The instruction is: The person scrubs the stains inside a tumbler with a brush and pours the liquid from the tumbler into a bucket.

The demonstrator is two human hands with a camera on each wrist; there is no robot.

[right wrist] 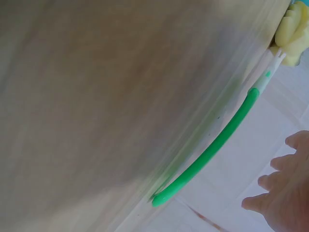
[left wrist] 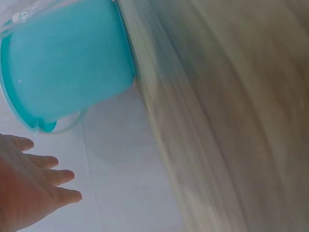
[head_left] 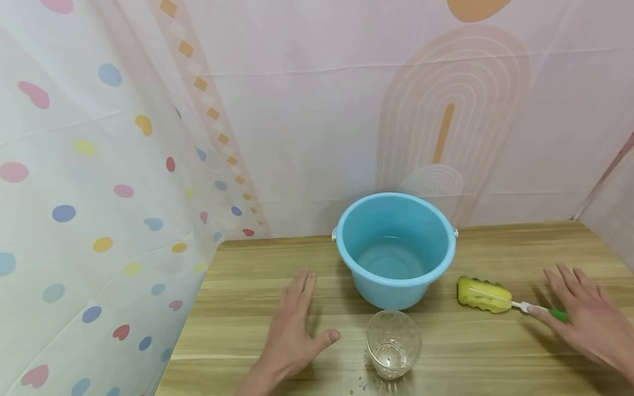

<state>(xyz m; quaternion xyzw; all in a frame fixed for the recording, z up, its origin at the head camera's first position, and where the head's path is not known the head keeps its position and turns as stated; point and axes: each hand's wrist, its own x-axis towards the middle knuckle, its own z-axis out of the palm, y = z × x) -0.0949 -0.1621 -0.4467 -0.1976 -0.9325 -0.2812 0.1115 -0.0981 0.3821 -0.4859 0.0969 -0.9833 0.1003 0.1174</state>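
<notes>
My left hand [head_left: 292,335] and right hand [head_left: 588,316] flank the bucket [head_left: 390,294], fingers apart, empty; a careless sweep could topple the glass [head_left: 393,345] in front.

The left hand [head_left: 292,333] comes in from the bottom of the head view, its fingers [head_left: 296,290] straight and pointing forward, its thumb [head_left: 326,339] (well spread from them) angled to the right. Well apart from it, the right hand [head_left: 589,316] extends from the lower right, back upward, fingers fanned, thumb stretched leftward.
</notes>
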